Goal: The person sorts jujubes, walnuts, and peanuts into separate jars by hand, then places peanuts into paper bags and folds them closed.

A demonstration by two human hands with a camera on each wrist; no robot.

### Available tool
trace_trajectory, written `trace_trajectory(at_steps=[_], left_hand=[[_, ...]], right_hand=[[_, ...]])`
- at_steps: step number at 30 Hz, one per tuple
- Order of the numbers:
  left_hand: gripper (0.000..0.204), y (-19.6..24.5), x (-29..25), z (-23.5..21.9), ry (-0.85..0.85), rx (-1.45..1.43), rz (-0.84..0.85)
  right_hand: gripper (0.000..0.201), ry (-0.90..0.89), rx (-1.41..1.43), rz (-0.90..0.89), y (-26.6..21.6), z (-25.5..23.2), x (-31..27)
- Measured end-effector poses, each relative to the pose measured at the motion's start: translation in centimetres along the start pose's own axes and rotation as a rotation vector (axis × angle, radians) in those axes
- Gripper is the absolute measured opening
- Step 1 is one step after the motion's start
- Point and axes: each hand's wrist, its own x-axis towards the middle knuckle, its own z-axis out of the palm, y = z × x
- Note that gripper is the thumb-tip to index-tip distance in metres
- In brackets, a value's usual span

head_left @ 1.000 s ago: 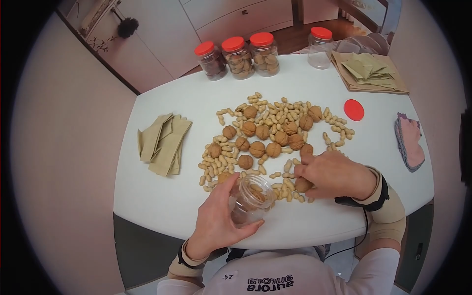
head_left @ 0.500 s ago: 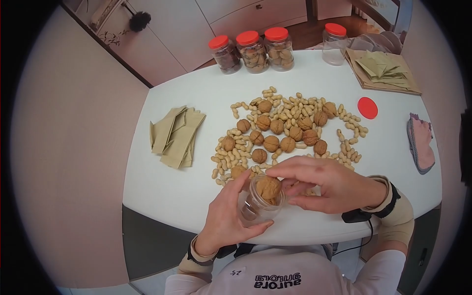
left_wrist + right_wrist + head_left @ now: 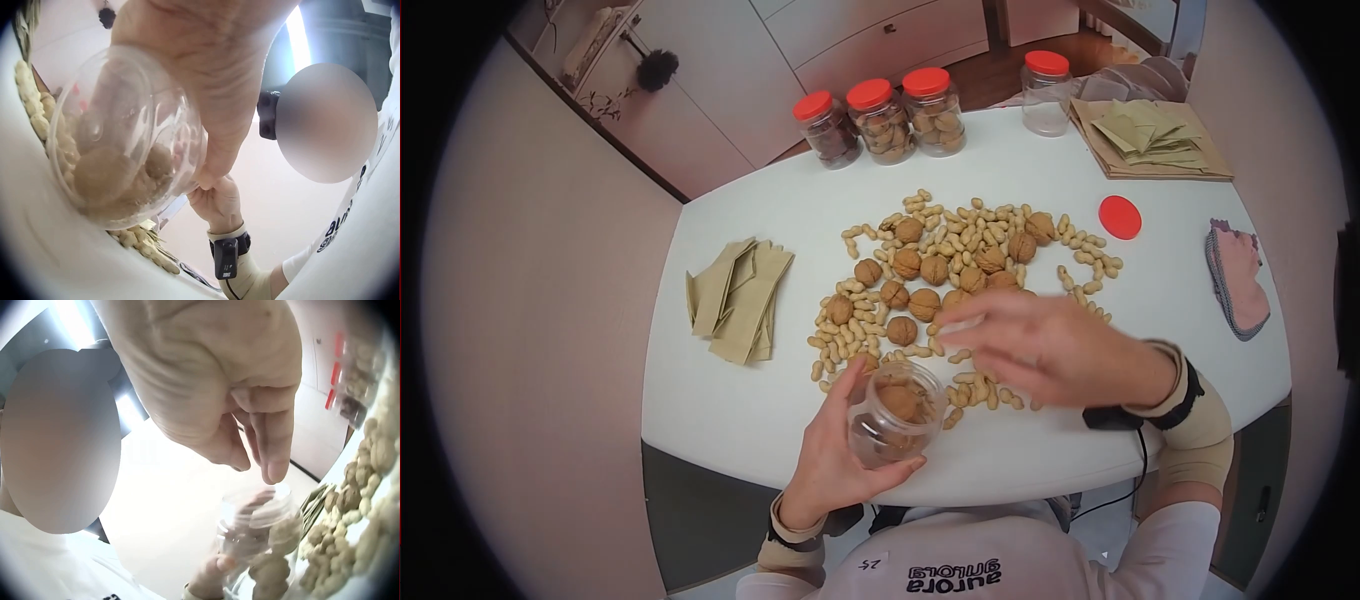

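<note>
My left hand (image 3: 828,458) grips a clear plastic jar (image 3: 878,440), its thumb and fingers round the sides and the uncovered mouth tilted up to the right. Walnuts (image 3: 903,402) show inside it; through the wall in the left wrist view they are brown blurs (image 3: 103,175). Just right of the jar, my right hand (image 3: 1065,352) hovers over the near side of the nuts, blurred. In the right wrist view its fingers (image 3: 275,437) point down, relaxed, with nothing held. Whole walnuts (image 3: 924,304) lie among many peanuts in shells (image 3: 972,235) on the white table (image 3: 730,430).
Three red-lidded jars (image 3: 880,125) of brown contents stand at the back, and a red-lidded empty jar (image 3: 1046,100) farther right. Folded brown paper (image 3: 745,300) lies left. At right are a paper stack (image 3: 1155,145), a loose red lid (image 3: 1120,217) and a pink cloth (image 3: 1238,280).
The right hand took a walnut from the near side of the pile, brought it to the jar's mouth and let it go inside. It has since drawn back right, over the nuts.
</note>
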Motion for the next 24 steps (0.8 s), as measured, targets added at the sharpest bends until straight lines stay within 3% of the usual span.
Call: trace_trajectory(at_steps=[1,3,5,6,10,12,18,22,24], left_hand=[[0.109,-0.1,-0.1,-0.2,0.005,-0.026,-0.013],[0.109,-0.4,-0.4,-0.6,0.007,-0.091,-0.012],[0.106,-1.0,-0.6,-1.2,0.064,-0.426,0.064],[0.102,-1.2,-0.6,-1.4,0.095,-0.43,0.075],[0.102,0.9,-0.3,-0.7,0.15,-0.348,0.069],[0.102,1.0,-0.2,-0.8,0.131,-0.426,0.035],[0.101,0.2,-0.4,-0.9,0.066,-0.26,-0.007],[0.101,1.0,-0.3,-1.0,0.026,-0.093,0.025],[0.102,1.0,-0.1,-1.1,0.0,-0.03,0.011]], right_hand=[[0.034,0.003,-0.005,0.003,0.7,-0.7,0.0],[0.038,0.114,-0.329,0.262,2.8,-2.4,-0.3],[0.04,0.106,-0.427,0.34,5.0,-3.9,-1.1],[0.042,0.094,-0.521,0.417,5.9,-4.1,-1.4],[0.045,0.038,-0.546,0.455,8.4,-3.5,-2.4],[0.051,-0.101,-0.576,0.49,9.8,-3.5,-2.8],[0.038,-0.075,-0.422,0.701,10.2,-3.7,-2.0],[0.034,0.017,-0.451,0.582,9.6,-4.0,-2.2],[0.035,0.07,-0.314,0.439,7.5,-4.5,-1.3]])
